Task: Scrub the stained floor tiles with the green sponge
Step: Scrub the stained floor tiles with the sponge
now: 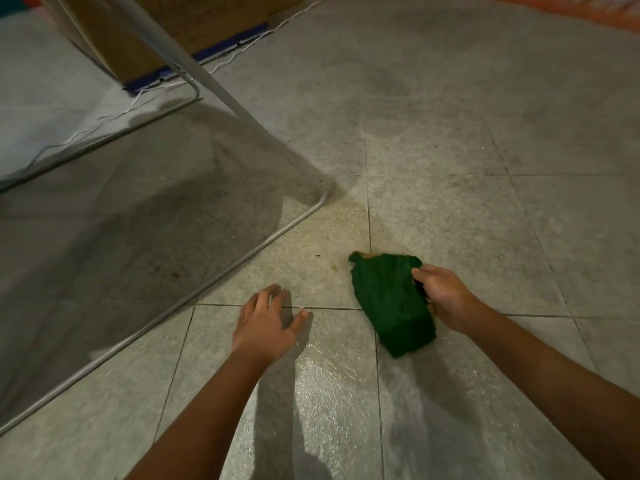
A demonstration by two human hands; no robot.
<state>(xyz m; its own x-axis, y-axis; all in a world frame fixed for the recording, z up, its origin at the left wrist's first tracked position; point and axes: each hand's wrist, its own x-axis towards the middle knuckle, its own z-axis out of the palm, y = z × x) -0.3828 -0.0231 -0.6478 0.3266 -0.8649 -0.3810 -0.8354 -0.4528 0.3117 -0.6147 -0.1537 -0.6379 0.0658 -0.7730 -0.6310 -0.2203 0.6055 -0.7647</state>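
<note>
Hidden: the fingers of the right hand (446, 297) are tucked behind the sponge's edge, so only the thumb and the back of the hand show.
Hard to make out: the near end of the green sponge (389, 299) is blurred, and I cannot tell whether it rests flat on the tile or is tipped up off it.
Cut off: the cardboard box (138, 32) runs out of the top of the view, and both arms enter from the bottom edge.
Left arm: stretched forward, palm down.
Left hand (265, 322): fingers spread and slightly bent over a grout line, holding nothing. Whether the tips touch the tile I cannot tell.
Right arm: reaching in from the right, wrist turned inward.
Right grip: the thumb lies on top of the sponge's right edge, pinching it against the hidden fingers.
Sponge: on the floor tiles (450, 216), right of the left hand and apart from it. Its far corner is torn and shows brown.
Stain (346, 216): a yellowish patch just beyond the sponge, near the frame's corner.
Wet patch (322, 386): shiny tile between the two forearms.
Metal frame (242, 251): a tube with a rounded corner, left of the hands.
White cable (104, 116): trails along the foot of the box.
</note>
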